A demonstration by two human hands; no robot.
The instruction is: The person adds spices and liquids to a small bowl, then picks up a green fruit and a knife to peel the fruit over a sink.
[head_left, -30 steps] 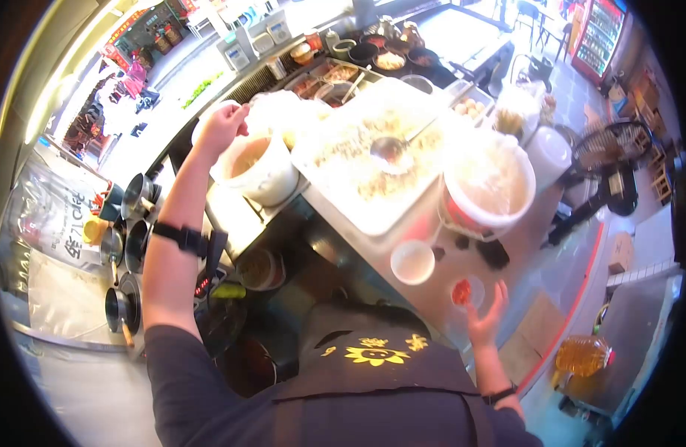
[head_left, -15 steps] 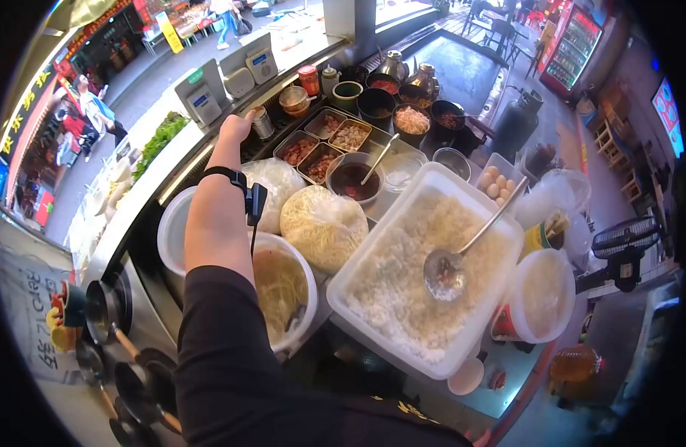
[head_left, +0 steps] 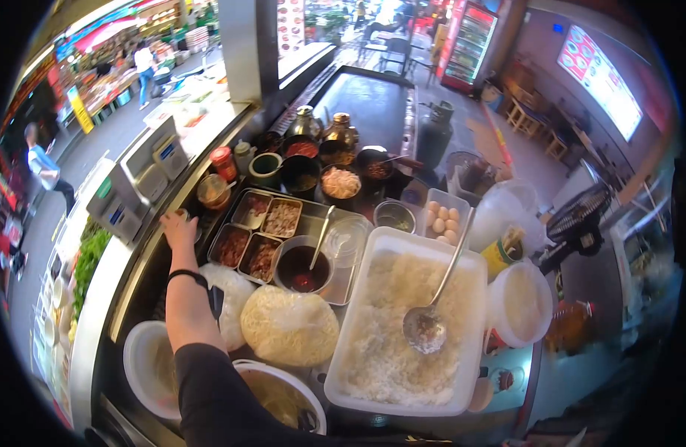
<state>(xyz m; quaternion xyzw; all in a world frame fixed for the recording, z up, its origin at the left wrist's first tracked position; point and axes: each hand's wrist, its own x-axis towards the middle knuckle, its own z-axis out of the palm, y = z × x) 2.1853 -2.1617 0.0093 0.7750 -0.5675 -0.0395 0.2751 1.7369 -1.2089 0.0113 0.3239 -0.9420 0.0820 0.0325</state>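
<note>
My left hand [head_left: 180, 229] reaches out to the counter's left edge, fingers curled over the top of a small metal can [head_left: 198, 232] that is mostly hidden. A jar with a light lid [head_left: 213, 191] and a red-lidded jar [head_left: 224, 162] stand just beyond it. To the right of the hand are metal pans of chopped meat [head_left: 230, 246] and a bowl of dark sauce [head_left: 303, 266]. Bags of noodles [head_left: 289, 326] lie below the forearm's right side. My right hand is out of sight.
A large white tub of rice [head_left: 369, 350] holds a ladle [head_left: 426, 328]. Eggs [head_left: 442, 220] sit behind it. White buckets [head_left: 151, 372] flank my arm. A flat griddle [head_left: 361, 104], a gas cylinder [head_left: 434, 134] and a fan [head_left: 579, 212] are farther off.
The view has turned right and shifted, so the counter appears lower and more to the left. My left hand stays by the metal can, its fingers now curled over the top.
</note>
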